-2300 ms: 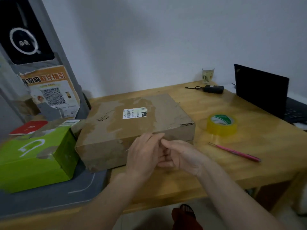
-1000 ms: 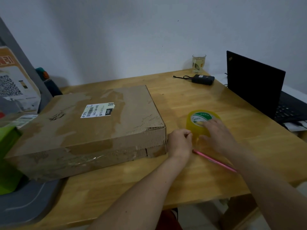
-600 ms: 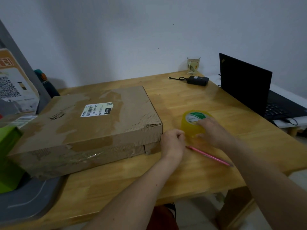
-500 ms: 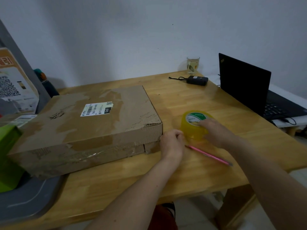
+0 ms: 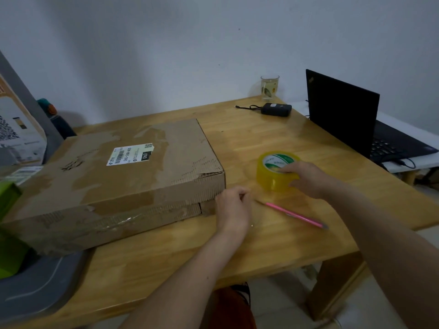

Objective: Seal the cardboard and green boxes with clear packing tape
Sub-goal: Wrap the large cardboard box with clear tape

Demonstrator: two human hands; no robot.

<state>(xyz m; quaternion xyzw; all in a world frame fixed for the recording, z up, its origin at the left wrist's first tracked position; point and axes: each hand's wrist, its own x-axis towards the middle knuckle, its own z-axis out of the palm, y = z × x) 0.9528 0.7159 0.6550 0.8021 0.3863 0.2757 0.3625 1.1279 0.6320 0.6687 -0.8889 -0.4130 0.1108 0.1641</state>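
A green box point(image 5: 8, 224) shows at the far left edge, beside the flat cardboard box point(image 5: 123, 176) on the wooden table point(image 5: 273, 248). At that box's near right corner the left hand point(image 5: 234, 210) is curled, pinching something unclear. A pink pen point(image 5: 293, 214) lies just right. The right hand point(image 5: 308, 178) grips the yellowish packing tape roll point(image 5: 273, 172).

left hand point(image 5: 234, 207) curled, right hand point(image 5: 306, 178) gripping
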